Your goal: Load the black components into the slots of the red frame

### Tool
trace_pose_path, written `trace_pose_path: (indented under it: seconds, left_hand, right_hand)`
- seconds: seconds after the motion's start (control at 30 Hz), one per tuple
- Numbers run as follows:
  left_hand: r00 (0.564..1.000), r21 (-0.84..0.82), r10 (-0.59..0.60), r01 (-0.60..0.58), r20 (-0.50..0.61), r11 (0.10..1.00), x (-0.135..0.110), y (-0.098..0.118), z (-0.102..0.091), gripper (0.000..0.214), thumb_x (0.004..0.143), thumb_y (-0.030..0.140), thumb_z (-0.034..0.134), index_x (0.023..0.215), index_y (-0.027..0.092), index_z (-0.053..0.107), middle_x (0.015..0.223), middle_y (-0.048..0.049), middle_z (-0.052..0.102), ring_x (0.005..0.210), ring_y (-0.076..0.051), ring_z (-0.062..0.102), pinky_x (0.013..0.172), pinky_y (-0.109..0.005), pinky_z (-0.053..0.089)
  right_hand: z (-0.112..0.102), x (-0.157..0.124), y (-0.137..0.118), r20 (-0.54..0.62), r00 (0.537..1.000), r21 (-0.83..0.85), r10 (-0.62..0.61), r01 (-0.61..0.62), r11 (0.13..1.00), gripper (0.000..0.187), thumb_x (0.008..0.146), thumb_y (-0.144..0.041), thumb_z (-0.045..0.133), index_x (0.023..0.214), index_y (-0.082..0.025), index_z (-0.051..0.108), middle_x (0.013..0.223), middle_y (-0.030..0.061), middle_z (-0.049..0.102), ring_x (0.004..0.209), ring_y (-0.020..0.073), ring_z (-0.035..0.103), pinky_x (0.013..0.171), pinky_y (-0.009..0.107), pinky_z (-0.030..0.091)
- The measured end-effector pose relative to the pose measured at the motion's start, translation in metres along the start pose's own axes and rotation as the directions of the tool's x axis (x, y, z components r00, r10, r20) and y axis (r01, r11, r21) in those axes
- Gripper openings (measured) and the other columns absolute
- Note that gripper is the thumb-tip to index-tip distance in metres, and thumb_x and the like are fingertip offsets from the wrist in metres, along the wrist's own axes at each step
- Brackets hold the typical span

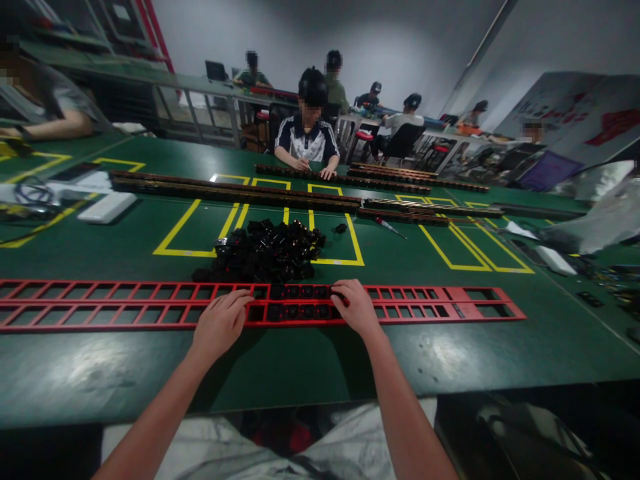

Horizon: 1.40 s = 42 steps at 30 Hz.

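Observation:
A long red frame (pixel 174 304) with two rows of rectangular openings lies across the table before me. Small square black parts (pixel 309 311) fill several openings in both rows near its middle. My left hand (pixel 223 319) rests on the frame left of these parts, its fingers together and bent over the rails. On the right side of them, my right hand (pixel 356 308) is closed, thumb and fingers pinched at the upper row. A dark piece shows between those fingertips, partly hidden. Just behind the frame lies a heap of loose black parts (pixel 270 250).
Long dark strips (pixel 240 191) cross the green table (pixel 430 360) beyond the heap. A screwdriver (pixel 390 227) and a single black part (pixel 341 228) lie nearby. White boxes (pixel 107 207) are at left. Across the table a person (pixel 307 133) works on another strip.

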<state>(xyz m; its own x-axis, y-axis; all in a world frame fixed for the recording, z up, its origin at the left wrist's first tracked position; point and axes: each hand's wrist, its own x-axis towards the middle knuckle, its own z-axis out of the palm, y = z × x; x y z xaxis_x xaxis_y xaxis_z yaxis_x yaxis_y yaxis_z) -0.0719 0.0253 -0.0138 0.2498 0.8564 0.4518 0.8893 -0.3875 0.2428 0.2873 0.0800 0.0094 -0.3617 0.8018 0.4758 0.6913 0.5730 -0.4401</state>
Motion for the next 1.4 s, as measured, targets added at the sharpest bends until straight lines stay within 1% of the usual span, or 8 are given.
trace_pose_path:
  seconds: [0.2, 0.37, 0.63, 0.77, 1.07, 1.17, 1.23, 1.4]
  left_hand:
    - [1.0, -0.012, -0.002, 0.002, 0.008, 1.0, 0.001, 0.001, 0.0, 0.034, 0.098, 0.018, 0.041, 0.117, 0.023, 0.068, 0.13, -0.007, 0.069, 0.116, -0.023, 0.067, 0.102, -0.041, 0.05]
    - [1.0, 0.002, 0.0, 0.0, 0.007, 1.0, 0.0, 0.0, 0.0, 0.033, 0.098, 0.019, 0.041, 0.117, 0.023, 0.068, 0.13, -0.0069, 0.069, 0.116, -0.024, 0.067, 0.102, -0.041, 0.05]
    - [1.0, 0.012, 0.009, -0.01, 0.01, 1.0, 0.0, -0.001, 0.001, 0.033, 0.098, 0.018, 0.041, 0.118, 0.021, 0.067, 0.13, -0.0071, 0.069, 0.117, -0.023, 0.066, 0.103, -0.041, 0.049]
    - [1.0, 0.007, 0.003, -0.003, 0.005, 1.0, 0.0, 0.001, 0.0, 0.033, 0.098, 0.017, 0.041, 0.118, 0.021, 0.067, 0.13, -0.0071, 0.069, 0.116, -0.024, 0.066, 0.103, -0.041, 0.049]
    - [1.0, 0.012, -0.002, 0.002, 0.006, 1.0, 0.0, 0.0, 0.0, 0.033, 0.098, 0.018, 0.042, 0.118, 0.022, 0.068, 0.13, -0.0066, 0.069, 0.116, -0.024, 0.066, 0.102, -0.041, 0.05]
    - [1.0, 0.016, 0.007, -0.007, -0.011, 1.0, 0.0, 0.0, 0.001, 0.031, 0.097, 0.017, 0.043, 0.116, 0.021, 0.068, 0.128, -0.0063, 0.07, 0.115, -0.024, 0.067, 0.101, -0.041, 0.05]
    - [1.0, 0.019, 0.008, -0.008, -0.016, 1.0, 0.0, 0.0, 0.001, 0.031, 0.097, 0.017, 0.044, 0.116, 0.021, 0.068, 0.128, -0.0061, 0.07, 0.114, -0.024, 0.067, 0.101, -0.04, 0.05]
    - [1.0, 0.014, -0.009, 0.009, -0.002, 1.0, 0.001, 0.001, 0.0, 0.031, 0.097, 0.016, 0.044, 0.116, 0.022, 0.068, 0.129, -0.006, 0.07, 0.115, -0.024, 0.067, 0.1, -0.042, 0.051]
  right_hand:
    - [0.005, 0.0, 0.004, -0.033, 0.999, -0.047, 0.016, -0.017, 0.999, 0.014, 0.092, -0.018, 0.063, 0.1, -0.022, 0.074, 0.114, 0.0101, 0.069, 0.108, 0.0268, 0.059, 0.095, 0.047, 0.055]
    - [0.005, 0.001, 0.005, -0.014, 0.999, -0.022, 0.048, -0.048, 0.999, 0.015, 0.091, -0.017, 0.065, 0.103, -0.023, 0.072, 0.105, 0.0085, 0.071, 0.102, 0.0268, 0.061, 0.092, 0.047, 0.055]
    - [0.003, 0.002, 0.003, -0.008, 0.999, -0.019, 0.05, -0.05, 0.999, 0.017, 0.091, -0.017, 0.063, 0.106, -0.022, 0.071, 0.109, 0.0088, 0.07, 0.104, 0.0272, 0.06, 0.094, 0.049, 0.054]
    - [0.002, 0.002, 0.001, 0.013, 0.997, -0.021, 0.073, -0.073, 0.997, 0.017, 0.093, -0.018, 0.062, 0.107, -0.021, 0.07, 0.107, 0.0087, 0.071, 0.104, 0.0276, 0.06, 0.093, 0.049, 0.054]
    - [0.0, 0.004, -0.002, 0.025, 0.997, -0.066, 0.073, -0.071, 0.995, 0.014, 0.093, -0.018, 0.063, 0.105, -0.02, 0.07, 0.107, 0.0091, 0.071, 0.104, 0.0263, 0.059, 0.093, 0.045, 0.052]
    - [0.002, 0.01, -0.009, 0.022, 0.995, -0.115, 0.098, -0.095, 0.989, 0.014, 0.094, -0.021, 0.062, 0.105, -0.019, 0.071, 0.106, 0.0091, 0.071, 0.103, 0.0261, 0.06, 0.092, 0.044, 0.051]
    - [0.009, 0.017, -0.019, 0.011, 0.994, -0.123, 0.108, -0.106, 0.987, 0.014, 0.094, -0.02, 0.061, 0.105, -0.019, 0.07, 0.109, 0.0094, 0.071, 0.105, 0.0261, 0.06, 0.092, 0.043, 0.05]
    - [0.041, 0.048, -0.055, 0.08, 0.995, -0.031, 0.052, -0.05, 0.998, 0.021, 0.094, -0.02, 0.06, 0.113, -0.021, 0.069, 0.124, 0.0083, 0.068, 0.117, 0.0236, 0.06, 0.101, 0.042, 0.048]
